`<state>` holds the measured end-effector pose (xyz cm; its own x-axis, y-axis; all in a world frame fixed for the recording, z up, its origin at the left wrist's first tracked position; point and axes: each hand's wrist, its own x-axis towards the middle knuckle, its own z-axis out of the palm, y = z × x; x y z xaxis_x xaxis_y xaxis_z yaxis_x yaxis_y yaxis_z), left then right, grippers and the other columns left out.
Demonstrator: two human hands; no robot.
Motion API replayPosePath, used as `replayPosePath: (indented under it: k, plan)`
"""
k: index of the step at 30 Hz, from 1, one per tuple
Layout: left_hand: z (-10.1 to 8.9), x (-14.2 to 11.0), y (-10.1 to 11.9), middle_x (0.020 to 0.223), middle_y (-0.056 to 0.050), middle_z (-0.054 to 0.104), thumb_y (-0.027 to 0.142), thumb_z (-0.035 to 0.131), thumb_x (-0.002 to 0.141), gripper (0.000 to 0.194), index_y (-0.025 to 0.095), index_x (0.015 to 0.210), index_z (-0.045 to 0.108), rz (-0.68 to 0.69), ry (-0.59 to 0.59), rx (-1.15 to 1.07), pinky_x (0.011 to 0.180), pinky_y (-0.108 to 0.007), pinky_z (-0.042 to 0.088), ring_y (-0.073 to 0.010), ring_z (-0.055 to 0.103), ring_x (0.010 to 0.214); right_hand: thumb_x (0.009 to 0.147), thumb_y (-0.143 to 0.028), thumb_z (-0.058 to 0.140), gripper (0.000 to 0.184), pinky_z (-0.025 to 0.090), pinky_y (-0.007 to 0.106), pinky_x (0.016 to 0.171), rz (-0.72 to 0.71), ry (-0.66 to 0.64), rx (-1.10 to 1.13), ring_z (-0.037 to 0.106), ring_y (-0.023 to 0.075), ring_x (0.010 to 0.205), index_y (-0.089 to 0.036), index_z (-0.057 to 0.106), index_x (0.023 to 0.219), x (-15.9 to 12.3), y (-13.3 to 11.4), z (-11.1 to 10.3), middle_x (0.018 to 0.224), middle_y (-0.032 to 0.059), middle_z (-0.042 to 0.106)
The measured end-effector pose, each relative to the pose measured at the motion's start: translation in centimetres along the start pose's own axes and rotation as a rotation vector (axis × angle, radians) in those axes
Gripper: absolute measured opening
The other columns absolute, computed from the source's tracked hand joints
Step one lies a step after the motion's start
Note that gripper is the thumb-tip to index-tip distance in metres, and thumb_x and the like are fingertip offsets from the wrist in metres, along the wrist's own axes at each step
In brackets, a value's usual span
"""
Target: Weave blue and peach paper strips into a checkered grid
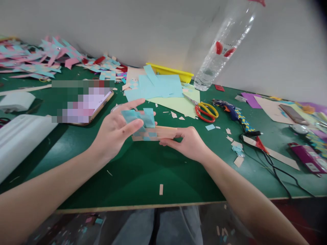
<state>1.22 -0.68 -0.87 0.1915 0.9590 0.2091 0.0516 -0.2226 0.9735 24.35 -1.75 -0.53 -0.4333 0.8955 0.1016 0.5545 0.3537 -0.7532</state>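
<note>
Between my hands, above the green table, is a woven piece of blue and pale pink paper strips (150,134). My left hand (116,127) grips its left end, thumb in front on the blue paper and index finger stretched out over the top. Pale strips run off to the right, where my right hand (187,141) pinches them between thumb and fingers. The fingers of my left hand are partly hidden behind the paper. Scissors (204,110) with red and yellow handles lie beyond my right hand, beside blue and green paper sheets (163,86).
A phone (100,105) stands at the left near a white object (25,139). Paper strips (51,56) heap up at the back left. A tilted plastic bottle (222,47) leans at the wall. Black cords (270,163) and a purple box (308,158) lie on the right; paper scraps dot the green table (127,187).
</note>
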Motion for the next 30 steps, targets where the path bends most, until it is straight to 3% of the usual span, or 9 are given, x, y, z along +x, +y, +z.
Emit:
replayPosePath:
  k: [3, 7, 10, 16, 22, 30]
  plan:
    - [0.11, 0.25, -0.18, 0.103, -0.007, 0.077, 0.049, 0.081, 0.071, 0.049, 0.023, 0.111, 0.070, -0.070, -0.024, -0.053, 0.080, -0.039, 0.061, -0.0290, 0.073, 0.094, 0.085, -0.034, 0.071, 0.015, 0.054, 0.029, 0.072, -0.008, 0.016, -0.001, 0.073, 0.0188, 0.076, -0.022, 0.079, 0.086, -0.02, 0.04, -0.16, 0.085, 0.0009, 0.079]
    - [0.19, 0.34, -0.11, 0.086, -0.001, 0.078, 0.037, 0.082, 0.072, 0.020, 0.021, 0.083, 0.076, -0.078, -0.084, 0.203, 0.077, -0.034, 0.058, -0.0245, 0.072, 0.084, 0.086, -0.034, 0.069, 0.014, 0.054, 0.028, 0.073, -0.028, 0.007, 0.021, 0.074, 0.0183, 0.080, -0.025, 0.079, 0.091, -0.04, 0.02, -0.30, 0.088, -0.0012, 0.079]
    - [0.09, 0.35, -0.11, 0.085, 0.001, 0.077, 0.034, 0.081, 0.074, 0.013, 0.022, 0.078, 0.076, -0.054, -0.103, 0.265, 0.077, -0.032, 0.056, -0.0221, 0.070, 0.083, 0.087, -0.035, 0.068, 0.015, 0.054, 0.028, 0.070, -0.030, 0.006, 0.013, 0.074, 0.0180, 0.079, -0.026, 0.078, 0.092, -0.06, -0.03, -0.34, 0.088, -0.0014, 0.079]
    - [0.10, 0.44, -0.54, 0.077, 0.000, 0.074, 0.039, 0.081, 0.073, 0.020, 0.020, 0.073, 0.074, -0.056, -0.054, 0.248, 0.070, -0.032, 0.056, -0.0195, 0.066, 0.073, 0.087, -0.038, 0.068, 0.019, 0.055, 0.029, 0.077, 0.019, 0.030, 0.118, 0.074, 0.0172, 0.079, -0.021, 0.076, 0.084, -0.05, -0.16, -0.41, 0.082, 0.0003, 0.078]
    - [0.23, 0.44, -0.19, 0.086, 0.000, 0.077, 0.032, 0.080, 0.076, 0.010, 0.022, 0.077, 0.076, 0.028, -0.026, 0.265, 0.080, -0.036, 0.057, -0.0219, 0.070, 0.084, 0.086, -0.038, 0.070, 0.017, 0.056, 0.029, 0.078, 0.036, 0.020, 0.188, 0.075, 0.0173, 0.080, -0.022, 0.074, 0.083, 0.00, -0.07, -0.47, 0.082, 0.0000, 0.078]
    - [0.15, 0.35, -0.24, 0.081, 0.002, 0.076, 0.031, 0.080, 0.076, 0.012, 0.022, 0.069, 0.075, 0.059, 0.022, 0.275, 0.076, -0.035, 0.058, -0.0214, 0.069, 0.081, 0.087, -0.040, 0.068, 0.021, 0.057, 0.030, 0.075, 0.032, 0.058, 0.193, 0.075, 0.0182, 0.078, -0.020, 0.070, 0.080, 0.10, 0.33, -0.24, 0.079, 0.0016, 0.077]
